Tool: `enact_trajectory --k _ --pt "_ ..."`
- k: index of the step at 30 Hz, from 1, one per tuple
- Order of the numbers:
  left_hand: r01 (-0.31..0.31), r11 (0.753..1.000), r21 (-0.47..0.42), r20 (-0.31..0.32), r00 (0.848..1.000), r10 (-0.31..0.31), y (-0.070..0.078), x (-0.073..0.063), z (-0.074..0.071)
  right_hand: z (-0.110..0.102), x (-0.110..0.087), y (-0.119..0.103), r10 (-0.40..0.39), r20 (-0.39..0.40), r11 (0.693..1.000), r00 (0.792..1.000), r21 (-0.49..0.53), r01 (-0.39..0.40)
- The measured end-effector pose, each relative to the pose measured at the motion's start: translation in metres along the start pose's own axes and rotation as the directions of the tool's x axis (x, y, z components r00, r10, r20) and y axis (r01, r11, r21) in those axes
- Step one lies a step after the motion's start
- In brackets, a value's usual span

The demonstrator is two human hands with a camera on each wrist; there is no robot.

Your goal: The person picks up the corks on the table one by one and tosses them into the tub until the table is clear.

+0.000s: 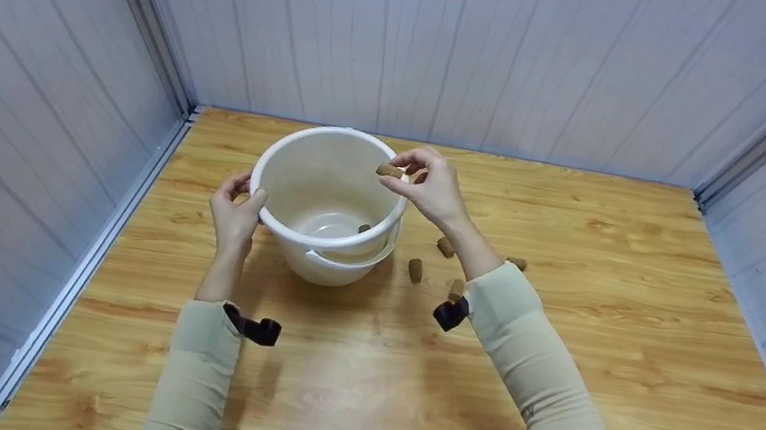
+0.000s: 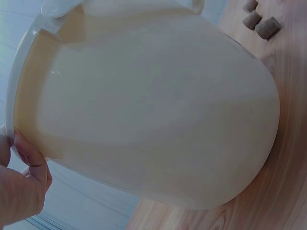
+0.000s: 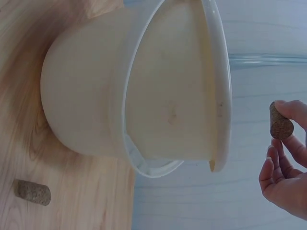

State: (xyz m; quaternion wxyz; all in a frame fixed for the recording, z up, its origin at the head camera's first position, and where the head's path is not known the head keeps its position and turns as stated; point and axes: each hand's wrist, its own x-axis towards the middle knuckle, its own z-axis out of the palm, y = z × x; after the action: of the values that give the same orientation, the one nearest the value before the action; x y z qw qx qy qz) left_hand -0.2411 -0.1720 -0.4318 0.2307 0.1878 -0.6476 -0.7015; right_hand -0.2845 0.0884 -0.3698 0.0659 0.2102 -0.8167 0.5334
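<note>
A white plastic bucket (image 1: 324, 263) stands on the wooden surface, its handle hanging down along the near right side. At its left rim my left hand (image 1: 235, 217) grips the edge between thumb and fingers; the left wrist view shows the same pinch. My right hand (image 1: 436, 186) pinches a cork (image 1: 388, 170) between thumb and fingers over the bucket's right rim. In the right wrist view that cork (image 3: 280, 120) is clear of the bucket. Another cork (image 1: 364, 228) lies inside on the bucket's bottom, partly hidden by the near wall.
Several loose corks lie right of the bucket, among them one cork (image 1: 415, 270) nearest it and another cork (image 1: 445, 246) by my right forearm. Pale panelled walls (image 1: 421, 48) enclose the wooden surface (image 1: 327, 402) at the back and both sides.
</note>
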Motion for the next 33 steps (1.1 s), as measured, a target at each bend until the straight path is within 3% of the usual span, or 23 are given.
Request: enact_trajectory --k 18,33 --pt "0.004 1.0 -0.014 0.002 1.0 -0.004 0.0 0.0 -0.001 0.028 0.017 -0.012 -0.04 0.033 0.997 0.999 -0.067 0.042" --pt "0.015 1.0 -0.008 0.003 1.0 -0.015 0.0 0.001 -0.001 0.023 0.014 -0.006 -0.071 0.02 0.997 0.997 -0.037 0.072"
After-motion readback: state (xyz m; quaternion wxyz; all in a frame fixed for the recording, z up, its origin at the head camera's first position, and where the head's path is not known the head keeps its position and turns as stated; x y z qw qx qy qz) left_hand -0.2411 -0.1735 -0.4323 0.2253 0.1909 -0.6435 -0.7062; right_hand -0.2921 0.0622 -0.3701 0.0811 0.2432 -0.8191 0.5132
